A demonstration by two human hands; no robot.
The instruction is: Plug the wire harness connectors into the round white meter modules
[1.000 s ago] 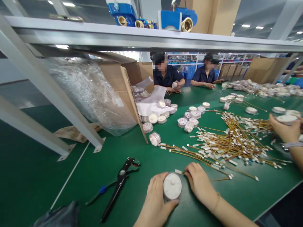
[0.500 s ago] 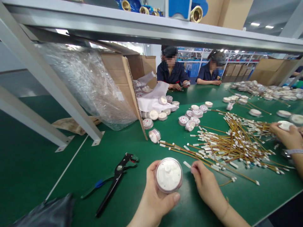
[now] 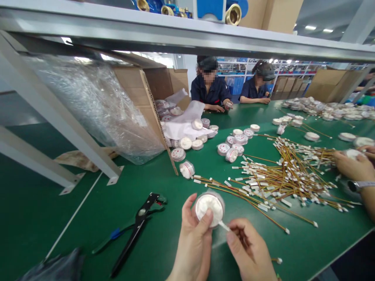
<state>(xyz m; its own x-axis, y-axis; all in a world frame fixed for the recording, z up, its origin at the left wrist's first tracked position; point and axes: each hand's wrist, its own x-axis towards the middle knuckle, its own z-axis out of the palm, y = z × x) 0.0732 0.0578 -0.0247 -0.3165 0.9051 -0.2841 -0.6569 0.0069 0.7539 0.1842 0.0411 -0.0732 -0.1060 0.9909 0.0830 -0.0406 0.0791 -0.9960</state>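
My left hand (image 3: 193, 238) grips a round white plastic disc (image 3: 209, 205) and holds it up above the green table (image 3: 164, 218), thumb across its face. My right hand (image 3: 249, 249) pinches the small white connector (image 3: 224, 225) of a thin wire and holds it against the disc's lower right edge. The wire's other end trails down past my right wrist. A heap of yellow-and-red wires with white connectors (image 3: 281, 177) lies just beyond my right hand.
Black pliers with a blue handle (image 3: 136, 228) lie left of my hands. An open cardboard box (image 3: 146, 101) with a plastic bag spills white discs (image 3: 187, 143). A co-worker's hands (image 3: 351, 164) work at the right. Two more people sit at the far side. A metal shelf (image 3: 175, 39) runs overhead.
My right hand took a wire from the table and brought its connector to the disc. My left hand lifted and tilted the disc towards me.
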